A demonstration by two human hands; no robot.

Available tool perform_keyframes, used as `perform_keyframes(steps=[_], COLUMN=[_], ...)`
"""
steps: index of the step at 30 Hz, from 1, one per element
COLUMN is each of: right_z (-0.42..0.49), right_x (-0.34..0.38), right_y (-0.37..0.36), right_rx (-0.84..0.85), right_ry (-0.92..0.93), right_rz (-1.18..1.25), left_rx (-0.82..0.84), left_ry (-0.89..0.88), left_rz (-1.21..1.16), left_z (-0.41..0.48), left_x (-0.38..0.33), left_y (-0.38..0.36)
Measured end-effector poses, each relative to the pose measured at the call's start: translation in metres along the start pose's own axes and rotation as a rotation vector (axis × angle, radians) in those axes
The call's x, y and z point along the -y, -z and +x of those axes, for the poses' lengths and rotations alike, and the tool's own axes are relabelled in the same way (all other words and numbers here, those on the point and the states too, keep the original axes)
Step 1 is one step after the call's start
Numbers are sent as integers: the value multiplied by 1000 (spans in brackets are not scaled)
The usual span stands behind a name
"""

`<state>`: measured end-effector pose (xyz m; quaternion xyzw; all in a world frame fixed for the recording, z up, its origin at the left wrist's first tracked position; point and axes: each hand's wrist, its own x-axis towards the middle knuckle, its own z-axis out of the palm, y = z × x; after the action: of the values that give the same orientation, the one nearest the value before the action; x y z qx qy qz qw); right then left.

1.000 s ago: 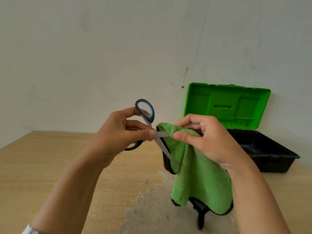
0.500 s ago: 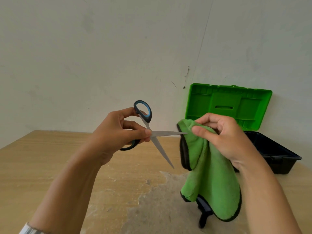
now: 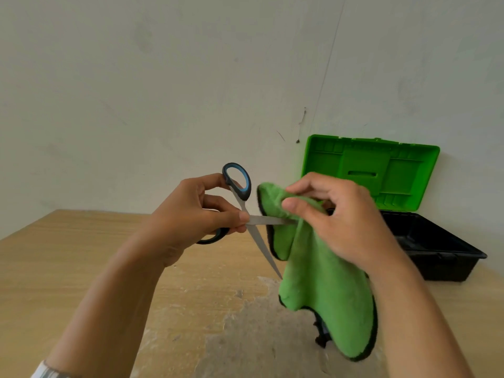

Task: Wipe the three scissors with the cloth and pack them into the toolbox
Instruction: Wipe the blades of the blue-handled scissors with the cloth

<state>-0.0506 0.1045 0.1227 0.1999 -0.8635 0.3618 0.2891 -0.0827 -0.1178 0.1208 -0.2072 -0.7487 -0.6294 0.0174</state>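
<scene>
My left hand grips a pair of scissors with black and blue handles, held up above the table with the blades spread apart. One blade points right, the other slants down to the right. My right hand pinches a green cloth folded over the horizontal blade, hiding its tip. The rest of the cloth hangs down. The toolbox stands open at the right, with a black base and a raised green lid. A dark object on the table shows partly below the cloth.
A wooden table with a worn grey patch spreads below my hands. A pale wall rises close behind the table and the toolbox.
My right hand has slid the cloth back to the left along the horizontal blade, from near its tip toward the pivot. My left hand keeps the scissors in about the same place.
</scene>
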Motion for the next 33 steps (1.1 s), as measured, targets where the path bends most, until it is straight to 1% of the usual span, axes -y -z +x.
perform_keyframes(steps=[3, 8, 15, 18, 19, 22, 24, 26, 28, 33], right_z=[0, -2, -1, 1, 1, 0, 0, -1, -1, -2], right_x=[0, -1, -1, -2, -3, -4, -4, -3, -2, 2], right_y=[-9, -16, -24, -30, -29, -21, -16, -15, -18, -30], right_rx=[97, 117, -22, -137, -134, 9, 88, 132, 110, -29], right_ry=[0, -8, -31, -45, -55, -95, -72, -42, -20, 62], right_rz=[36, 101, 174, 115, 108, 193, 228, 241, 210, 101], left_rx=[-18, -27, 8, 45, 47, 23, 9, 3, 3, -8], left_ry=[-12, -3, -27, -26, -25, -12, -1, -1, -10, -38], left_rz=[-12, -61, -92, -79, -68, -58, -67, -76, -80, -77], left_z=[0, 2, 1, 1, 2, 3, 4, 4, 3, 2], left_x=[1, 1, -1, -1, -1, 1, 2, 2, 1, -1], left_y=[-1, -3, -9, -14, -16, -16, -13, -11, -11, -13])
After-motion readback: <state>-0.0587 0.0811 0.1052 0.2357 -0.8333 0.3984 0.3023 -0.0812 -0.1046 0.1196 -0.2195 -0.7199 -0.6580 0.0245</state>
